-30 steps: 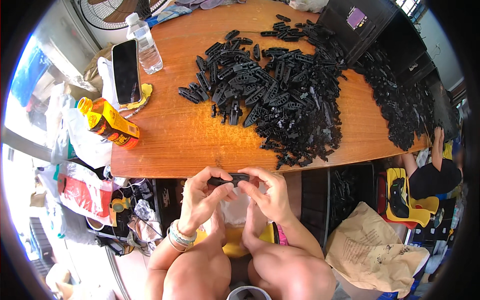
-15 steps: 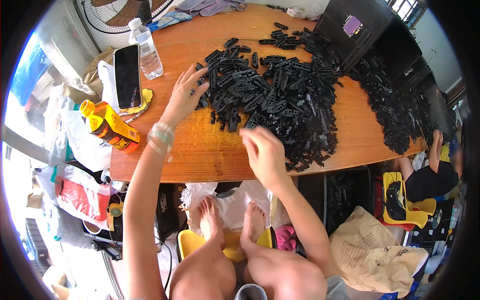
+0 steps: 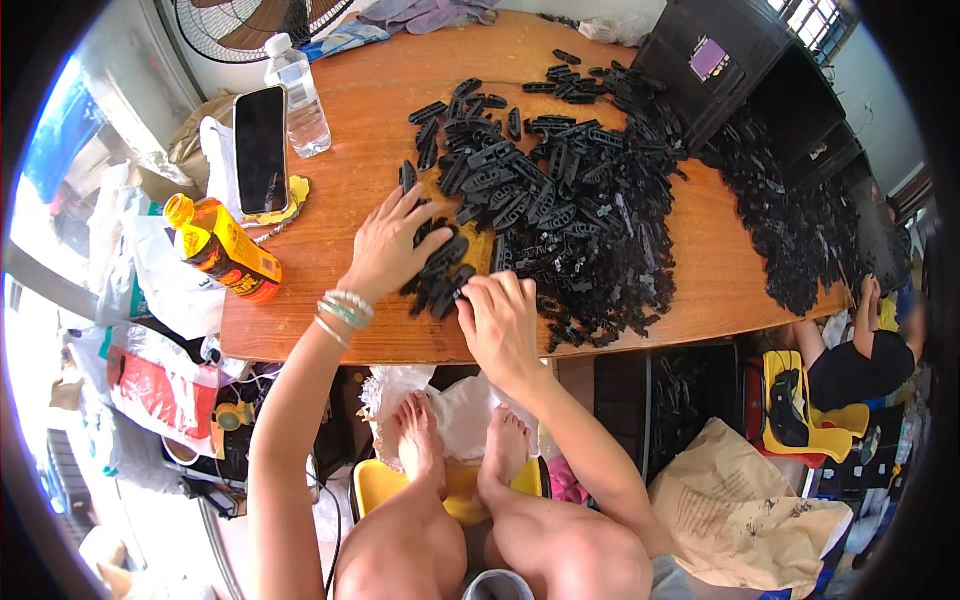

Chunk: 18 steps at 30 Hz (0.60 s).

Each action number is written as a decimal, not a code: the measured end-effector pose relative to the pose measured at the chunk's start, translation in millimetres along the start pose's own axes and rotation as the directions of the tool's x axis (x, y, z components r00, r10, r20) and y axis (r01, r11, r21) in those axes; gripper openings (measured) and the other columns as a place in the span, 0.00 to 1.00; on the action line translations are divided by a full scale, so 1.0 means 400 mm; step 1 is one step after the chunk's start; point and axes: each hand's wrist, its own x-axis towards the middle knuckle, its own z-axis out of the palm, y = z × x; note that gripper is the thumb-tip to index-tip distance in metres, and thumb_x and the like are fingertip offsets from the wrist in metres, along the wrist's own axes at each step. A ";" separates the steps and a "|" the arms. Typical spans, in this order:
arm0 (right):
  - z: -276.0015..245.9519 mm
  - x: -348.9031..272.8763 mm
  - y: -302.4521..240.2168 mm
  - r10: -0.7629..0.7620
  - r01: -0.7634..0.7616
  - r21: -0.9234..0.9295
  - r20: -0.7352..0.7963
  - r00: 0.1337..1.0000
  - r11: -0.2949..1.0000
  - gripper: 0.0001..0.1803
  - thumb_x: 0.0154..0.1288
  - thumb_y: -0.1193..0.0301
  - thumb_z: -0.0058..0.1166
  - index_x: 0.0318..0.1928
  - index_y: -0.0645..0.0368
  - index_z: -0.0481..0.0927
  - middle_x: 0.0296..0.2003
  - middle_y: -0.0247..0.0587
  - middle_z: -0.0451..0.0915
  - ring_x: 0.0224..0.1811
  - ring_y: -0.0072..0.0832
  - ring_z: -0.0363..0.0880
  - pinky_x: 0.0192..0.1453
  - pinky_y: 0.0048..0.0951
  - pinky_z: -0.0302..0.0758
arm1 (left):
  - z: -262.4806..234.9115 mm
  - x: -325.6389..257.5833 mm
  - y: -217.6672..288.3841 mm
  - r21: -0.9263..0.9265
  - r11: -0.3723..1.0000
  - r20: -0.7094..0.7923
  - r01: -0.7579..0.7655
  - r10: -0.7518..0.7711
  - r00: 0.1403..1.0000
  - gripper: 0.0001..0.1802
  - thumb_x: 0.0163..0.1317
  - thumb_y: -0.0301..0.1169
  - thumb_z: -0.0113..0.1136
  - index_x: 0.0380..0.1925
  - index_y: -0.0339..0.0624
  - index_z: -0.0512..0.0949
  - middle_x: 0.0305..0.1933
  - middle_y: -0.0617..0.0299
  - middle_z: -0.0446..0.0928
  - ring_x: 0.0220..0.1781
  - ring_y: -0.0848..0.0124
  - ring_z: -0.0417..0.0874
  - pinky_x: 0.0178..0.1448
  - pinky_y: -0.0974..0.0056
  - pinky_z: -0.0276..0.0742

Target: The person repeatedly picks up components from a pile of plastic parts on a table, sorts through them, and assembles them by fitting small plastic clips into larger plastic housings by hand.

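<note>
A large heap of black plastic parts (image 3: 540, 190), many long and slotted, covers the middle of the wooden table. Near the front edge, a smaller cluster of black plastic parts (image 3: 436, 262) lies apart from it, between my hands. My left hand (image 3: 392, 245) rests along the cluster's left side, fingers spread and touching its pieces. My right hand (image 3: 503, 330) is at its right side, fingers bent. Its thumb and forefinger close on a small black plastic part (image 3: 462, 282) at the cluster's edge; most of that part is hidden.
A phone (image 3: 260, 150), a clear water bottle (image 3: 300, 100) and an orange drink bottle (image 3: 224, 248) stand at the left. Black crates (image 3: 705, 75) and a second heap of parts (image 3: 790, 235) are at the right. Another person (image 3: 860, 365) sits at the far right.
My left hand has swept toward me, bringing several black parts off the heap's left side into a near cluster. My right hand has moved slightly left and nearer, to the cluster.
</note>
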 end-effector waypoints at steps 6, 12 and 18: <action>-0.022 -0.032 0.011 0.078 -0.067 0.098 -0.105 0.991 0.993 0.12 0.48 0.78 0.63 0.33 0.59 0.73 0.35 0.38 0.79 0.36 0.34 0.74 0.41 0.37 0.65 | -0.035 -0.021 0.018 -0.152 0.988 -0.090 -0.039 0.026 0.996 0.25 0.57 0.43 0.63 0.54 0.47 0.75 0.64 0.49 0.67 0.68 0.47 0.62 0.68 0.52 0.61; -0.063 -0.027 0.018 0.263 -0.203 0.258 -0.227 0.938 0.945 0.14 0.47 0.84 0.63 0.34 0.62 0.74 0.32 0.42 0.77 0.35 0.40 0.74 0.39 0.34 0.72 | -0.020 0.081 0.062 -0.226 0.968 -0.157 -0.107 0.072 0.985 0.15 0.53 0.28 0.64 0.42 0.36 0.78 0.46 0.48 0.77 0.52 0.53 0.75 0.57 0.58 0.70; -0.100 -0.067 -0.001 0.305 -0.230 0.325 -0.202 0.931 0.917 0.11 0.48 0.82 0.65 0.32 0.61 0.78 0.30 0.40 0.76 0.32 0.37 0.73 0.36 0.33 0.71 | -0.058 0.092 0.017 -0.253 0.956 -0.030 0.147 -0.160 0.987 0.07 0.54 0.27 0.61 0.31 0.33 0.80 0.30 0.51 0.80 0.34 0.59 0.82 0.41 0.62 0.77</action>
